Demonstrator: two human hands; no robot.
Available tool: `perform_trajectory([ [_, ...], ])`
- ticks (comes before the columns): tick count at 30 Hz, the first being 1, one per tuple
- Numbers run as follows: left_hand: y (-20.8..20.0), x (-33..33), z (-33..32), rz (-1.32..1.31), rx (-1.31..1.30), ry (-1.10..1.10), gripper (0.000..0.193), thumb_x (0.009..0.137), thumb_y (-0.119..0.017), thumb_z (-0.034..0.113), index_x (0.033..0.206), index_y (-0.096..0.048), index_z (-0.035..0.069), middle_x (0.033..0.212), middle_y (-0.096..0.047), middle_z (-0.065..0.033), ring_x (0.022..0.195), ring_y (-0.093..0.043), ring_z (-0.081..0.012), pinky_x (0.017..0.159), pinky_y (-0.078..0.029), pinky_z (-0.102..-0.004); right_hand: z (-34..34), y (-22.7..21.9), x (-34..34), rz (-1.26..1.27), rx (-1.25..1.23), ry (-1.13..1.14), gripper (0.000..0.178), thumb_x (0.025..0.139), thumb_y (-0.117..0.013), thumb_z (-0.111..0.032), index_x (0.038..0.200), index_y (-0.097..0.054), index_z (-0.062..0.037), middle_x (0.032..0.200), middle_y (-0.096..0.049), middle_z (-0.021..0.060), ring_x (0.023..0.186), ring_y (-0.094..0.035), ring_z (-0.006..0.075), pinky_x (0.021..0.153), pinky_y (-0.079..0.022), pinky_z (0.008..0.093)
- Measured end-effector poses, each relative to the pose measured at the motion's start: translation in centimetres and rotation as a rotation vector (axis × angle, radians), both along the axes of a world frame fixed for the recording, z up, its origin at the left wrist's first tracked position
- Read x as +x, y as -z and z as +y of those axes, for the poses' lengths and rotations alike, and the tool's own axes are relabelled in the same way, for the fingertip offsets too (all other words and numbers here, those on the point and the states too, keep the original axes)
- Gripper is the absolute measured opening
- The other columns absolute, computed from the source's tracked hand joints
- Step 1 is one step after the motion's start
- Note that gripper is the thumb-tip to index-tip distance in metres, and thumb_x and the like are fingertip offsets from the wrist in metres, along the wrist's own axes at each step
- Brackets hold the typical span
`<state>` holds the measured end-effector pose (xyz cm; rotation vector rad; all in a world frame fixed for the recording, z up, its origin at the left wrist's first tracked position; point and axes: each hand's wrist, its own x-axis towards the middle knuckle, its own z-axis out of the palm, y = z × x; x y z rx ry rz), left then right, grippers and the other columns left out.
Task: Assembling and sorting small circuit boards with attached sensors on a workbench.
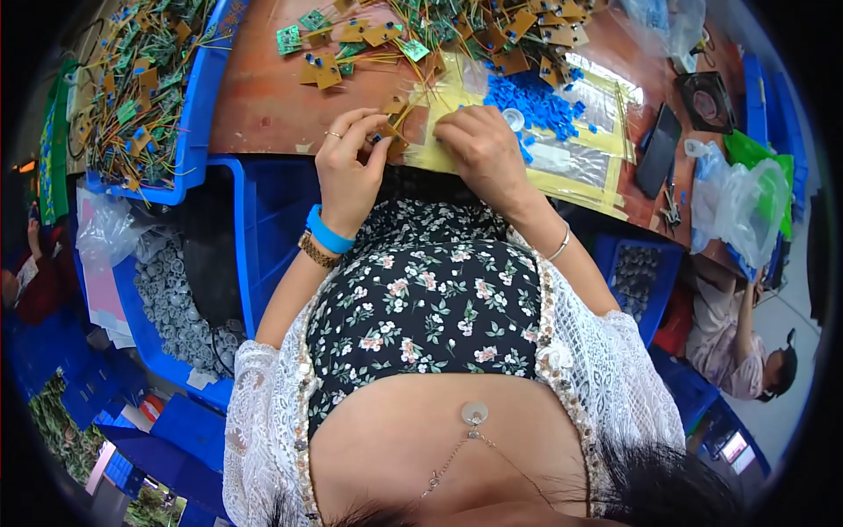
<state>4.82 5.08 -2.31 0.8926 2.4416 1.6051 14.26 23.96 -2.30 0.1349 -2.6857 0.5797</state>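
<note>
My left hand [353, 165] pinches a small brown circuit board [397, 140] between thumb and fingers at the near edge of the table. A dark blue part shows near the fingertips, and thin wires run from the board. To its right, my right hand [485, 151] has its fingers curled together over a clear sheet edged with yellow tape [425, 155]. Whatever those fingers hold, if anything, is hidden. Just beyond the right hand lies a pile of small blue plastic parts [536, 101], with a round white cap [513, 119] in it.
Wired green and brown boards [492, 26] are heaped at the far side. A blue bin [198, 105] of similar boards stands left. At right lie a phone [659, 151], a black square fan [705, 101] and plastic bags [738, 198]. Lower bins [263, 237] hold grey parts; another person [738, 347] sits right.
</note>
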Motion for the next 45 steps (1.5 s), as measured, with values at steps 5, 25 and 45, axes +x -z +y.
perform_trajectory([
  [5,1.4,0.8,0.3,0.354,-0.203,-0.011,0.043,0.081,-0.078,0.005,0.122,-0.066,0.002,0.126,-0.062,-0.0123,0.101,-0.063,-0.0262,0.086,-0.053,-0.0359,-1.1,0.1,0.3,0.007,-0.049,0.214,0.007,0.080,-0.073,-0.008,0.085,-0.068,-0.0072,0.083,-0.064,0.0065,0.078,-0.061,0.0275,0.071,-0.048,0.0388],
  [25,0.6,2.3,0.5,0.525,-0.414,0.208,0.043,0.082,-0.073,0.008,0.124,-0.066,0.000,0.130,-0.062,-0.0098,0.108,-0.056,-0.0313,0.093,-0.048,-0.0414,-1.2,0.3,0.7,-0.042,-0.116,0.244,0.007,0.079,-0.076,-0.007,0.085,-0.071,-0.0053,0.083,-0.067,0.0077,0.083,-0.064,0.0290,0.072,-0.050,0.0397],
  [45,1.1,2.8,0.2,0.595,-0.455,0.236,0.052,0.078,-0.070,0.011,0.127,-0.063,-0.003,0.135,-0.059,-0.0120,0.108,-0.055,-0.0299,0.089,-0.046,-0.0399,-2.3,-0.1,-4.4,-0.223,-0.363,0.295,0.016,0.082,-0.074,-0.018,0.080,-0.069,-0.0022,0.081,-0.070,0.0153,0.077,-0.068,0.0359,0.067,-0.054,0.0445],
])
